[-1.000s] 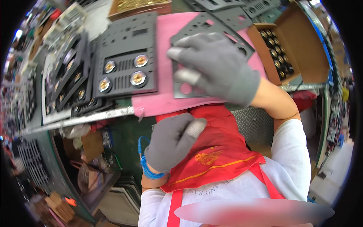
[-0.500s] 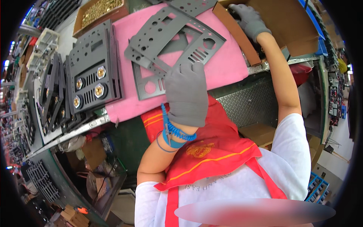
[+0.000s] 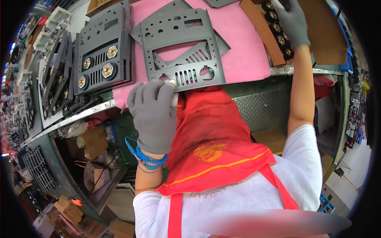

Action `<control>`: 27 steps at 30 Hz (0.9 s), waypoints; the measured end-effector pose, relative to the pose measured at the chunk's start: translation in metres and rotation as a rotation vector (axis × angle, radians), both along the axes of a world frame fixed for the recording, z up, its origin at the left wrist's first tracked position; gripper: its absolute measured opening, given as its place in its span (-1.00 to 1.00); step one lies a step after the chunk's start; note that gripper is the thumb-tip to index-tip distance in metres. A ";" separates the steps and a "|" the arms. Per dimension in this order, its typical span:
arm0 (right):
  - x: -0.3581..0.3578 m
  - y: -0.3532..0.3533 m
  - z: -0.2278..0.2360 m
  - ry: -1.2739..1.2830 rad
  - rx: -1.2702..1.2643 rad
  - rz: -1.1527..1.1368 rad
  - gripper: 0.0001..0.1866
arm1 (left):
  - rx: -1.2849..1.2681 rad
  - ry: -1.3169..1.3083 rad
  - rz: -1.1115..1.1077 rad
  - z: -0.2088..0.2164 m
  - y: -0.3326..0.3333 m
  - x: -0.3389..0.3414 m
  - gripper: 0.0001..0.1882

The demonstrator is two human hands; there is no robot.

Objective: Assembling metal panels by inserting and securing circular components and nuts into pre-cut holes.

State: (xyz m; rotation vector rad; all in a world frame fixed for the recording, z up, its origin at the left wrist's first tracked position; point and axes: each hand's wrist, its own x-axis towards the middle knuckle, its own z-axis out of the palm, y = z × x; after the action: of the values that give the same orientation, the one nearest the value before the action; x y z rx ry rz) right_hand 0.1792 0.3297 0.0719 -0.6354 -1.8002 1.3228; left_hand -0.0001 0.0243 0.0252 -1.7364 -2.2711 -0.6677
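A pink cloth mat (image 3: 246, 59) spreads widest; beside its right edge stands an open brown cardboard box (image 3: 260, 33). Over the mat's near edge lies a slotted dark-grey flat panel (image 3: 178, 35), its border pinched between the grey-gloved left hand's (image 3: 152, 109) thumb and finger. Right of the mat, the grey-gloved right hand (image 3: 293, 22) reaches among black round fittings with gold-coloured centres (image 3: 281, 40); I cannot tell whether its fingers grip one.

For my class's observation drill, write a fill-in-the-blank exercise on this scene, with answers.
The left hand holds a perforated grey panel over a ____ cloth.
The right hand is at the cardboard box, on the picture's ____ side.
A blue coiled band circles the ____ wrist.
The apron is ____.
Missing words: pink; right; left; red.
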 end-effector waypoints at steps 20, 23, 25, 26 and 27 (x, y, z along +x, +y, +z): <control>-0.046 -0.164 -0.016 0.008 0.174 0.376 -0.61 | 0.677 -1.730 -0.196 0.007 -0.004 0.044 -0.62; -0.040 -0.176 -0.020 -0.028 0.105 0.382 -0.63 | 0.723 -1.886 -0.178 0.005 -0.013 0.046 -0.64; -0.042 -0.180 -0.017 -0.045 0.166 0.414 -0.63 | 0.654 -1.964 -0.076 0.001 -0.021 0.046 -0.72; -0.042 -0.181 -0.016 -0.059 0.235 0.438 -0.64 | 0.619 -2.003 -0.026 -0.001 -0.025 0.045 -0.75; -0.042 -0.185 -0.020 -0.034 0.232 0.461 -0.71 | 0.615 -2.196 -0.093 -0.005 -0.027 0.040 -0.76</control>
State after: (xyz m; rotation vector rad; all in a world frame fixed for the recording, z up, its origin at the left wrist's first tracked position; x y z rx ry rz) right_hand 0.1373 0.1443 0.0517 -0.1166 -2.1718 1.3664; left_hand 0.0401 -0.0032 0.0207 -0.2439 -1.6007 -3.8495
